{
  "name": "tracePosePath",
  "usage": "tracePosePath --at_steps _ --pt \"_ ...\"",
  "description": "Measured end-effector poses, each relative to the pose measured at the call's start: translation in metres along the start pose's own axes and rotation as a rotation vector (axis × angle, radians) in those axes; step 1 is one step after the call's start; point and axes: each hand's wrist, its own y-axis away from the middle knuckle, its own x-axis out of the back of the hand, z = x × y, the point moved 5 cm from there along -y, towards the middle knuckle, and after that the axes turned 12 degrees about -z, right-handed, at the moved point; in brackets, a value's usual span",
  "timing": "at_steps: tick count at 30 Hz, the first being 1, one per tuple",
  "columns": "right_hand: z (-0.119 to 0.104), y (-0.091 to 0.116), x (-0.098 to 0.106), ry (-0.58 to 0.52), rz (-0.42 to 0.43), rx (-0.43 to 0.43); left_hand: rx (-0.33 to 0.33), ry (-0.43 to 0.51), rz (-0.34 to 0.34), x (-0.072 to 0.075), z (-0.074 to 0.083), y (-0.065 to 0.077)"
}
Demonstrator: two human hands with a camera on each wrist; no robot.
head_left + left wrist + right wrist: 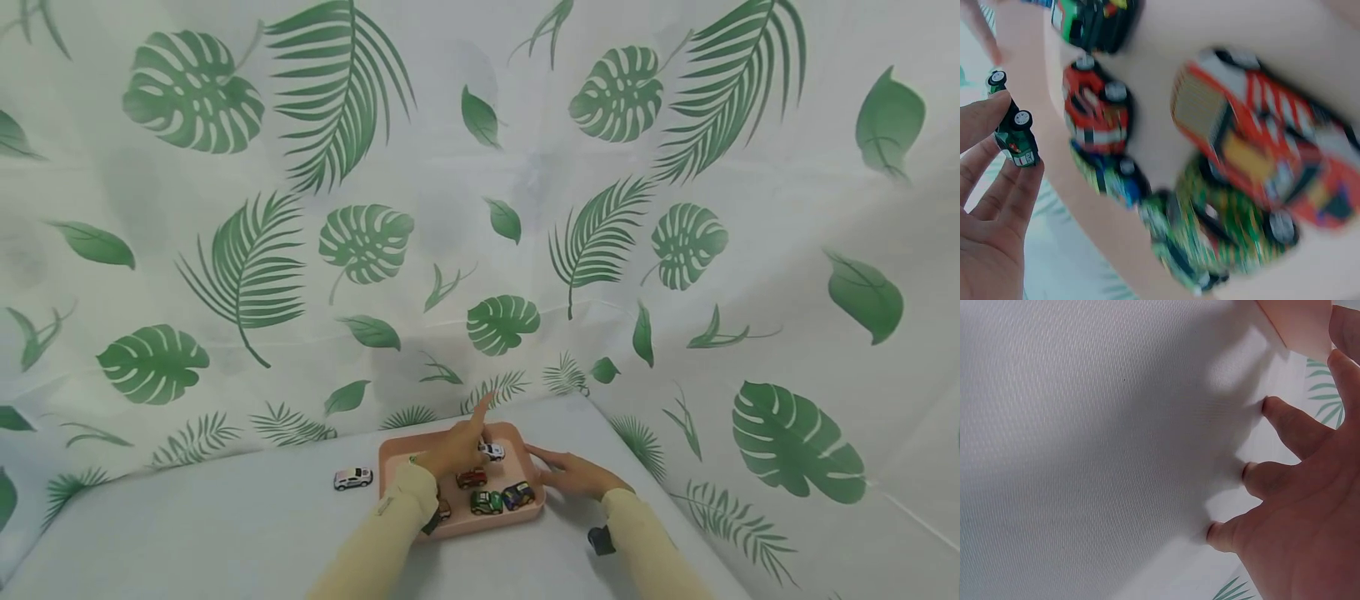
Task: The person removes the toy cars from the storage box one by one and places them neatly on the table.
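My left hand (456, 448) is over the pink tray (498, 527). Its thumb and fingers pinch a small dark green toy car (1019, 134) with white wheels. Below in the tray are a red toy car (472, 477), a green toy car (486, 502), a dark blue toy car (518, 496) and a white toy car (492, 451). My right hand (581, 477) touches the tray's right side. In the right wrist view, its fingers are spread, with thumb and index at the tray corner and the other fingertips near the white surface.
A white toy car (352, 478) stands on the white table (225, 533), left of the tray. Leaf-printed white cloth (420, 275) rises behind and to the right. More cars, including a red-and-white one (1266, 134), lie in the tray under the left wrist.
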Motion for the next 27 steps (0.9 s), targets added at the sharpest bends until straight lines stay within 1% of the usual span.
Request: tracePosePath --at_steps 4,6,11,14,20,22,27 --pt "-0.001 -0.001 -0.002 0.001 0.002 -0.001 0.002 -0.04 0.032 0.014 -0.011 0.012" --pt "-0.002 -0.001 -0.002 0.001 0.0 -0.001 0.009 -0.05 0.039 0.021 -0.013 0.02" --pt "0.0 -0.002 -0.001 0.009 -0.002 0.005 0.025 -0.065 0.03 0.038 -0.015 0.042" --pt "0.0 -0.002 0.0 -0.002 -0.003 0.004 0.021 -0.08 0.021 0.047 -0.017 0.052" --pt "0.002 -0.004 -0.001 -0.019 -0.003 0.0 -0.019 -0.09 0.025 0.056 -0.024 0.068" --pt "0.002 -0.005 -0.002 -0.019 -0.004 0.0 -0.015 -0.094 0.028 0.059 -0.026 0.074" --pt "0.003 -0.006 -0.001 -0.019 0.002 -0.006 0.03 -0.092 0.035 0.065 -0.031 0.089"
